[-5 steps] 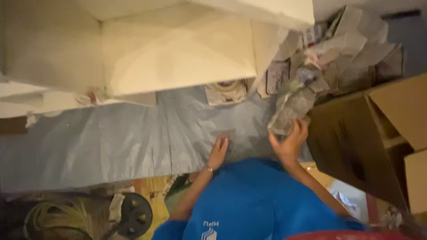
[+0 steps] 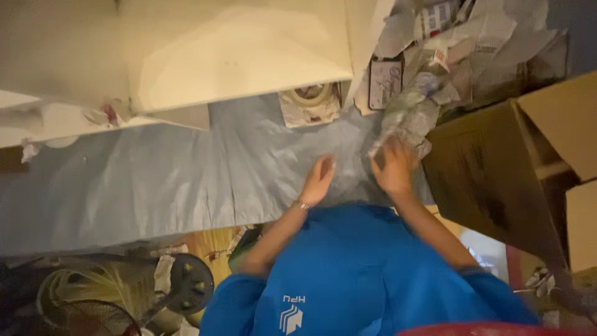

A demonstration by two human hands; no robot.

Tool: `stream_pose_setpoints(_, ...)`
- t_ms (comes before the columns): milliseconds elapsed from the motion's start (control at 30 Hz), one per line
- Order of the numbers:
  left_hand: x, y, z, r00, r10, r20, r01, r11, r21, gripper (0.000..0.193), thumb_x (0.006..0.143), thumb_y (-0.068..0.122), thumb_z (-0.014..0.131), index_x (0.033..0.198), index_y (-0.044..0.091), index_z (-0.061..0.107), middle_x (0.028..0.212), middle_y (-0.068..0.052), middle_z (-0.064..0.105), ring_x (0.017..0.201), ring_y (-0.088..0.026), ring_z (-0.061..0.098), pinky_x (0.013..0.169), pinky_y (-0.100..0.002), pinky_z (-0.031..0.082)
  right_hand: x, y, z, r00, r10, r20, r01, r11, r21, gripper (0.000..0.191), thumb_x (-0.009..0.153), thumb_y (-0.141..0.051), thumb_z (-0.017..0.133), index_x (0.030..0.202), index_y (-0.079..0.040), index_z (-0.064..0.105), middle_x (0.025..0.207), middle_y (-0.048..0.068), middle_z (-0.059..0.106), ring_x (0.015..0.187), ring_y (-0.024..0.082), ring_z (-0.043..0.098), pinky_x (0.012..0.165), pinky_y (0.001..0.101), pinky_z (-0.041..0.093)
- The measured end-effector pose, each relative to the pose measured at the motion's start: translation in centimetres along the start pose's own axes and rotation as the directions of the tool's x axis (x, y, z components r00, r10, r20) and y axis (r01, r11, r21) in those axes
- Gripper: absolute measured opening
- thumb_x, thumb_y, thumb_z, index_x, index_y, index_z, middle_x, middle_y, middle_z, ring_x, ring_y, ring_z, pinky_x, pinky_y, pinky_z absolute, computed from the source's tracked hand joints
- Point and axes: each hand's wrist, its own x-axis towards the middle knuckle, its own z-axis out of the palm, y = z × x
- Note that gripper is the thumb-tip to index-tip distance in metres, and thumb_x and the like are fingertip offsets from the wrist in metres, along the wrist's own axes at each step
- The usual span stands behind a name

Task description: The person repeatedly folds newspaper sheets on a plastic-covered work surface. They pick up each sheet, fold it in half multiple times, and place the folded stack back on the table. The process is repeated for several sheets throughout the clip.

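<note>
Nearby, cardboard box (image 2: 497,168) flanks crumpled newspaper (image 2: 407,121).

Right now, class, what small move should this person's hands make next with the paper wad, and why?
Probably bring the left hand across to steady the crumpled paper wad. Only the right hand grips it, while the left rests flat on the grey plastic sheet, apart from the wad.

a grey-blue plastic sheet (image 2: 155,180), creased and wrinkled, covers the floor; on it lie a roll of tape on printed paper (image 2: 310,102), a heap of crumpled newspaper (image 2: 448,56), and an open brown cardboard box (image 2: 497,168) at its edge
</note>
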Motion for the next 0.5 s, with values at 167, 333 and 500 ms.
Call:
stream_pose_setpoints(167,-0.3,2.3,2.4,0.982,0.188,0.009,-0.188,0.976,0.114,0.067,0.099,0.033,0.067,0.151,0.0,0.04,0.145,-0.023,0.056,0.135,-0.033,0.057,0.11,-0.041,0.048,-2.6,-1.7,0.2,0.955,-0.161,0.249,0.174,0.984,-0.031,0.026,0.085,-0.017,0.073,0.109,-0.006,0.073,0.147,0.014,0.057,0.13,0.035,0.051,0.105,0.0527,0.036)
stream_pose_setpoints(333,1.2,4.0,2.3,0.994,0.096,0.046,-0.105,0.956,0.274,0.087,0.095,0.046,0.069,0.156,-0.002,0.03,0.151,-0.028,0.048,0.14,-0.041,0.048,0.114,-0.047,0.041,-1.0,-0.8,2.1,0.896,-0.352,0.272,0.291,0.926,0.24,0.033,0.082,-0.02,0.075,0.11,-0.004,0.071,0.148,0.02,0.054,0.138,0.04,0.048,0.11,0.0493,0.036)
stream_pose_setpoints(500,-2.1,2.9,1.2,0.98,0.175,-0.099,-0.094,0.834,0.543,0.097,0.091,0.046,0.074,0.158,-0.002,0.022,0.155,-0.03,0.04,0.136,-0.046,0.046,0.109,-0.051,0.039,-2.7,0.3,4.1,0.62,-0.641,0.453,0.412,0.757,0.507,0.036,0.085,-0.02,0.071,0.119,-0.009,0.073,0.14,0.01,0.062,0.131,0.031,0.057,0.108,0.048,0.04)
